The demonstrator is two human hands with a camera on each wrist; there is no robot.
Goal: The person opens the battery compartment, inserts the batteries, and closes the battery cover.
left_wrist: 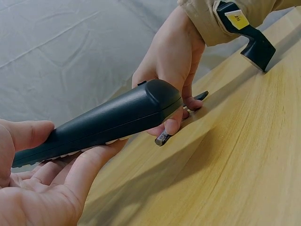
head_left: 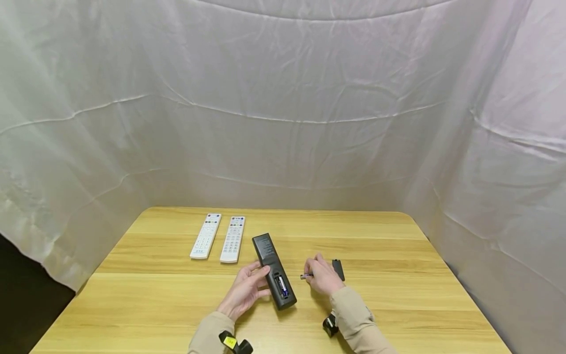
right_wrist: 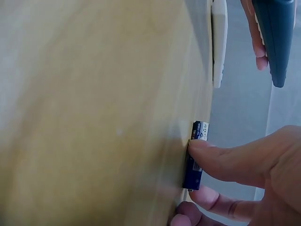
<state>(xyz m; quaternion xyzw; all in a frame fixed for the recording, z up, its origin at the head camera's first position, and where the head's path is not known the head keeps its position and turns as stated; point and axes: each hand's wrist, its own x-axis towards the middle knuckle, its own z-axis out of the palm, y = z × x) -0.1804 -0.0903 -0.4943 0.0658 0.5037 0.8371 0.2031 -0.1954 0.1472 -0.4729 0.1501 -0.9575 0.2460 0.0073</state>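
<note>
My left hand (head_left: 245,289) holds a black remote control (head_left: 268,255) above the table, its back turned up and the thumb laid across it. One battery (head_left: 281,285) shows in the remote's uncovered compartment. To the right, my right hand (head_left: 325,276) pinches a dark blue battery (right_wrist: 193,165) between thumb and fingers, low at the tabletop. Just beyond that hand lies a black battery cover (head_left: 338,269). From the left wrist view, the remote's end partly hides the right hand, and the compartment faces away.
Two white remote controls (head_left: 206,236) (head_left: 232,239) lie side by side at the back left of the wooden table (head_left: 155,295). Grey cloth (head_left: 283,147) hangs behind and along both sides. Each wrist wears a black camera mount (head_left: 236,343).
</note>
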